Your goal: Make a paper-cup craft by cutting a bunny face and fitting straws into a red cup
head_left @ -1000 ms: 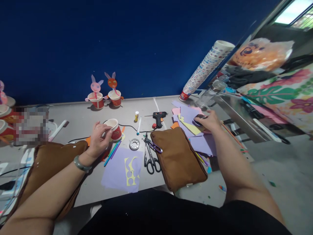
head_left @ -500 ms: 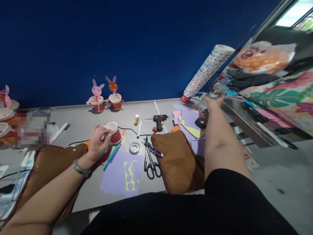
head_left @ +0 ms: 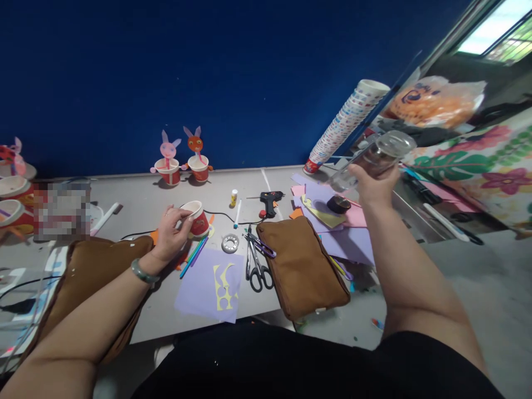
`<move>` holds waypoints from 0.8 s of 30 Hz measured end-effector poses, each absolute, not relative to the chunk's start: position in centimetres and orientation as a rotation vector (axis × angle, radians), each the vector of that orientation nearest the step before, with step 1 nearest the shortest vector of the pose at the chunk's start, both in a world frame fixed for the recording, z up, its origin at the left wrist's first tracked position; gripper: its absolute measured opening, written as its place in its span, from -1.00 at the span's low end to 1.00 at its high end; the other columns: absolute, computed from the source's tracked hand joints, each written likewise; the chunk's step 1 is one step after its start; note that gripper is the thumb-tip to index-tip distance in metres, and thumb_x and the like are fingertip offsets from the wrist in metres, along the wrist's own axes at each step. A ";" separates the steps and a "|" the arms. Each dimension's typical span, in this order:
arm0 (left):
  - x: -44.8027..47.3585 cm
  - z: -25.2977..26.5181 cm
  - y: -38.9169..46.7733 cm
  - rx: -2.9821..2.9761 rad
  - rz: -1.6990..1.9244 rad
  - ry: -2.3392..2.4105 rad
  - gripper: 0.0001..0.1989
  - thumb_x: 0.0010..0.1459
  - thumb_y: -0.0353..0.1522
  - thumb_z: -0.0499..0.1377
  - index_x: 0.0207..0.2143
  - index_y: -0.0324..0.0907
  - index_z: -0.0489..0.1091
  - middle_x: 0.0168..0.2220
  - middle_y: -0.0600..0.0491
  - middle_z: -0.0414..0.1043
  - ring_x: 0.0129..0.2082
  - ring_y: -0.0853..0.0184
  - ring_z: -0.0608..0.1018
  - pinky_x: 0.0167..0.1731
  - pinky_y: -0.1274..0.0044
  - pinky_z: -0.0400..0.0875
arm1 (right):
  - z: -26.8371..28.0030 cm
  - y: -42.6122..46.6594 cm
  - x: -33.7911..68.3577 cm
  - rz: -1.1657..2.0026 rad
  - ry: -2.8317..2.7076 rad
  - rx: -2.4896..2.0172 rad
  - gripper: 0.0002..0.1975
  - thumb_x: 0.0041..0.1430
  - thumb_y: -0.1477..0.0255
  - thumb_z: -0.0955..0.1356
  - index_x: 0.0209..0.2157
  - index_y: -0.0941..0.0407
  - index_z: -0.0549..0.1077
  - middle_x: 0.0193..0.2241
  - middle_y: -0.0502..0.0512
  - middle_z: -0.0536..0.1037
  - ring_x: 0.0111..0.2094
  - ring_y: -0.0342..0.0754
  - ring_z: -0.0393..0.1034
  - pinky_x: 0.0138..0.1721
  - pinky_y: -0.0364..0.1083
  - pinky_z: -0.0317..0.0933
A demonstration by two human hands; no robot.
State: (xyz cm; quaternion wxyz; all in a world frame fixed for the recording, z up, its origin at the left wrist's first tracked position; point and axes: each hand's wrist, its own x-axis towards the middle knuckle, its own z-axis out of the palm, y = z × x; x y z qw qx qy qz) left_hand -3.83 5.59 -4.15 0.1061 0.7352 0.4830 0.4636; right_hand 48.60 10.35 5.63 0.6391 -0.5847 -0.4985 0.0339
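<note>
My left hand point(head_left: 172, 234) has its fingers closed at the rim and side of a red and white paper cup point(head_left: 200, 223) standing on the table. In my right hand point(head_left: 376, 185) is a clear bottle point(head_left: 394, 145), held tilted above the table's right side. Beneath it lie purple paper sheets point(head_left: 349, 242) and a dark round object point(head_left: 338, 204). Two bunny-faced cups, one pink point(head_left: 168, 166) and one orange point(head_left: 197, 163), stand by the blue wall. Blue and purple pens point(head_left: 194, 256) rest beside the left-hand cup.
A tall leaning stack of paper cups point(head_left: 344, 127) stands at the wall. Mid-table are a glue gun point(head_left: 271, 203), a glue stick point(head_left: 233, 198), a tape roll point(head_left: 230, 243) and scissors point(head_left: 261, 274). A brown pouch point(head_left: 305, 269) overhangs the front edge; brown cloth point(head_left: 89, 271) lies left.
My right hand has lifted the clear bottle and moved it right and nearer. More of the bottle and the dark round object now shows. My left hand stays at the cup.
</note>
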 end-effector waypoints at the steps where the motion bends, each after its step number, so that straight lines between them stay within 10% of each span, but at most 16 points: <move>1: -3.8 -4.2 5.6 2.160 1.364 1.426 -0.81 0.27 -0.21 0.14 -0.28 -0.09 0.47 -0.34 0.05 0.56 -0.30 0.24 0.54 0.26 0.13 0.28 | 5.9 8.7 47.2 0.090 -1.104 -1.235 -0.43 -0.18 0.28 0.62 -0.15 0.04 0.37 -0.05 0.27 0.59 -0.09 0.13 0.48 0.05 0.15 0.32; 6: -3.8 -4.3 5.7 2.152 1.368 1.424 -0.81 0.26 -0.20 0.14 -0.28 -0.09 0.46 -0.36 0.04 0.53 -0.29 0.23 0.53 0.24 0.15 0.30 | 7.6 -0.4 38.7 0.406 -1.398 -1.218 -0.61 -0.25 0.31 0.65 -0.37 0.05 0.53 -0.38 0.05 0.61 -0.36 0.03 0.46 -0.21 0.06 0.41; 11: -3.8 -4.2 5.9 2.183 1.368 1.407 -0.80 0.26 -0.21 0.12 -0.28 -0.10 0.46 -0.38 0.05 0.50 -0.30 0.23 0.52 0.17 0.18 0.33 | 9.7 -6.8 31.4 0.681 -1.764 -0.997 -0.30 -0.31 0.22 0.66 -0.04 -0.07 0.52 -0.14 0.03 0.65 -0.18 0.12 0.56 -0.11 0.11 0.50; 24: -4.0 -4.2 6.2 2.190 1.401 1.407 -0.83 0.25 -0.22 0.13 -0.30 -0.09 0.45 -0.36 0.01 0.51 -0.27 0.19 0.50 0.04 0.26 0.37 | 13.7 -9.1 24.3 0.423 -2.242 -0.443 -0.55 0.35 0.19 0.33 0.21 -0.01 0.40 -0.11 0.09 0.68 -0.15 0.02 0.59 -0.04 0.07 0.30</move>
